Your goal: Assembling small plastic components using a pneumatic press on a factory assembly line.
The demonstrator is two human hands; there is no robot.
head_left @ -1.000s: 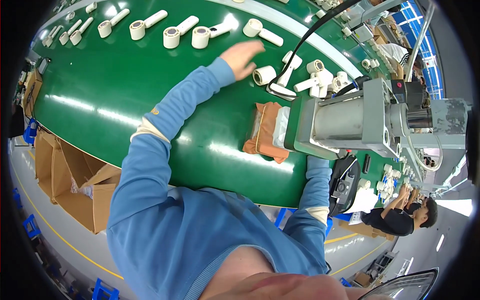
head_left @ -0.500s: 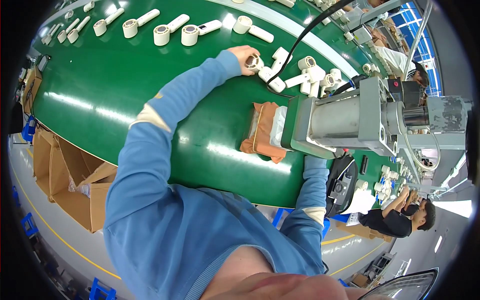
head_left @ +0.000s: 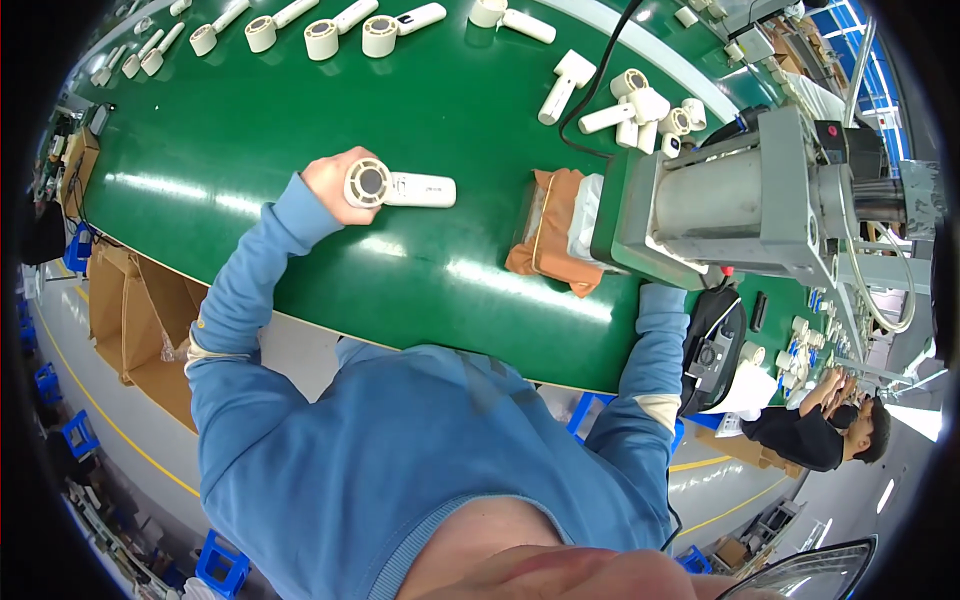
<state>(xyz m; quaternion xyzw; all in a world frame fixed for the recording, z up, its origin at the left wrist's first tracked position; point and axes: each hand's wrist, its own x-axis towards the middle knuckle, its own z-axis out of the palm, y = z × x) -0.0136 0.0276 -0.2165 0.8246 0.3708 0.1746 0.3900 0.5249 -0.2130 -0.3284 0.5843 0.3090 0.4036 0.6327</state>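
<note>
My left hand (head_left: 338,186) is closed round the drum-shaped head of a white hair-dryer-shaped device (head_left: 422,190), over the left middle of the green table (head_left: 250,130). Its handle points to the right, and the round ringed end of the head faces up. My right forearm (head_left: 660,325) reaches in beneath a grey metal press-like machine (head_left: 705,205), which hides my right hand. Left of that machine, an orange cloth-wrapped block (head_left: 560,230) lies beside a white piece.
Similar white devices (head_left: 321,38) stand in a row along the far edge. More lie in a cluster (head_left: 640,108) behind the machine, near a black cable (head_left: 598,85). Open cardboard boxes (head_left: 140,320) stand left of the table. A person in black (head_left: 800,435) works at the right.
My left hand has drawn a white device away from the cluster, toward me and to the left. My right forearm stays beneath the machine. The whole view has shifted slightly.
</note>
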